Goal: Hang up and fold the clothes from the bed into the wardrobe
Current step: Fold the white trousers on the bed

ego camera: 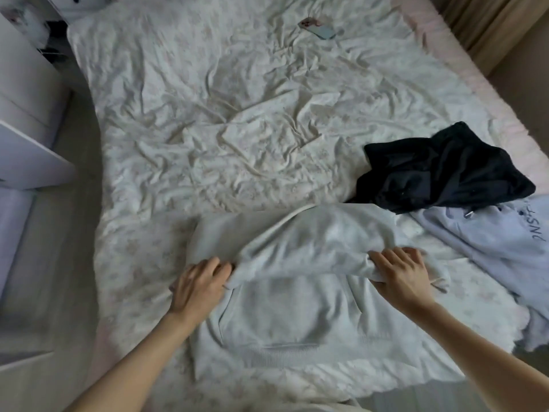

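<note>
A pale grey-white hoodie (297,310) lies flat at the near edge of the bed (225,114), front pocket up, its upper part folded down towards me. My left hand (197,285) grips the left end of that folded part. My right hand (401,270) grips the bunched fabric at its right end. A crumpled black garment (442,171) lies to the right on the bed. Below it a light lilac sweatshirt (499,236) with dark lettering hangs over the bed's right side.
A phone (318,27) lies near the far end of the wrinkled white sheet. White furniture with an open door or drawer (26,156) stands to the left of the bed. A narrow strip of floor (68,263) runs between them. Curtains (490,22) hang at the top right.
</note>
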The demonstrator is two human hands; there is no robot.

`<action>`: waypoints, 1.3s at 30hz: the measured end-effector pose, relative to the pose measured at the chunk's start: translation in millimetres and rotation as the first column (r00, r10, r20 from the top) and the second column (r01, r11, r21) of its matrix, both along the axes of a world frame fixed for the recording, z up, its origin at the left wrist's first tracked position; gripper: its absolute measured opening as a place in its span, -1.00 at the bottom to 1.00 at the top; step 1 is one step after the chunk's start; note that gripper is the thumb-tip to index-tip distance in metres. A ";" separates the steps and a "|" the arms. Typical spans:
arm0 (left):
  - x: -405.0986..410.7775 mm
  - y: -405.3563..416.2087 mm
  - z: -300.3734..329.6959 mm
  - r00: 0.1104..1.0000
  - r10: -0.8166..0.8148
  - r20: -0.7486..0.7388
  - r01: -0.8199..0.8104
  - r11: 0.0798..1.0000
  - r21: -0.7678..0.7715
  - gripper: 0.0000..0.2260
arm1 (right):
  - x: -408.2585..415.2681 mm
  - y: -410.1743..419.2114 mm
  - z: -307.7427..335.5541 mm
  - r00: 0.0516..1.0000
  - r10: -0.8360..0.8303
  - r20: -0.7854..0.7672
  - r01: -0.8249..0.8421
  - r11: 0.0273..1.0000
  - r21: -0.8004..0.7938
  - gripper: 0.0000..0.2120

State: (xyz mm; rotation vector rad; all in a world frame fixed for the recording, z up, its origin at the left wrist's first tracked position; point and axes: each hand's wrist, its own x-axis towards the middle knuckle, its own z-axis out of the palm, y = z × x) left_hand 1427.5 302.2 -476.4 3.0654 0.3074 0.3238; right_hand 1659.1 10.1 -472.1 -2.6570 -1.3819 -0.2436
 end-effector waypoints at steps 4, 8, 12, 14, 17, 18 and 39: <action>-53.0 -40.3 -25.3 0.995 -0.062 -0.075 0.057 0.996 -0.064 -0.82 | -45.3 -43.7 -23.4 0.996 -0.028 -0.081 0.015 0.988 -0.152 -0.59; -86.6 -71.6 -48.2 0.967 -0.069 -0.244 0.039 0.991 -0.126 -0.79 | -79.5 -72.7 -53.9 0.969 -0.149 -0.198 0.079 0.942 -0.325 -0.52; -96.9 -82.6 -65.6 0.889 -0.032 -0.457 -0.061 0.980 -0.188 -0.57 | -94.7 -82.7 -81.8 0.917 -0.316 -0.243 0.150 0.838 -0.525 -0.49; -102.5 -86.5 -73.5 0.801 -0.030 -0.598 -0.105 0.976 -0.189 -0.55 | -102.4 -88.1 -92.8 0.895 -0.375 -0.242 0.112 0.713 -0.692 -0.46; -112.0 -85.3 -88.2 0.595 -0.110 -0.797 -0.204 0.938 -0.282 -0.51 | -111.4 -94.5 -101.8 0.813 -0.481 -0.328 0.085 0.654 -0.751 -0.36; -111.9 -82.9 -90.2 0.566 -0.132 -0.814 -0.241 0.917 -0.317 -0.51 | -111.6 -92.2 -100.8 0.794 -0.499 -0.347 0.080 0.652 -0.754 -0.36; 46.1 50.3 -103.6 0.702 0.538 -0.467 -0.670 0.721 -0.177 -0.84 | -40.8 89.7 -98.0 0.606 -0.457 -0.652 0.494 0.858 -0.143 -0.48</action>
